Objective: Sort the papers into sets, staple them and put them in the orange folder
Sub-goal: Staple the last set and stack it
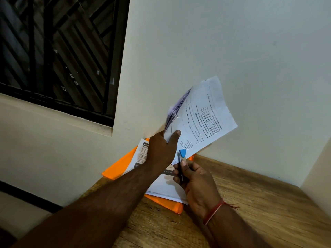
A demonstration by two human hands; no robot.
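right now my left hand [162,151] lifts a set of papers [200,119] off the bench [250,203], its grip pinching the lower corner between thumb and fingers so the sheets stand up and fan slightly at the far edge. i judge they are held up like this to give the stapler [182,159] a free corner. my right hand [195,179] has its grip pressed around that stapler, blue tip pointing up, just beside the pinched corner; whether it already bites the paper i cannot tell. below, the orange folder [123,165] lies flat near the wall, and a stack of loose papers [161,187] rests on top of it rather than tucked inside, as far as i can see.
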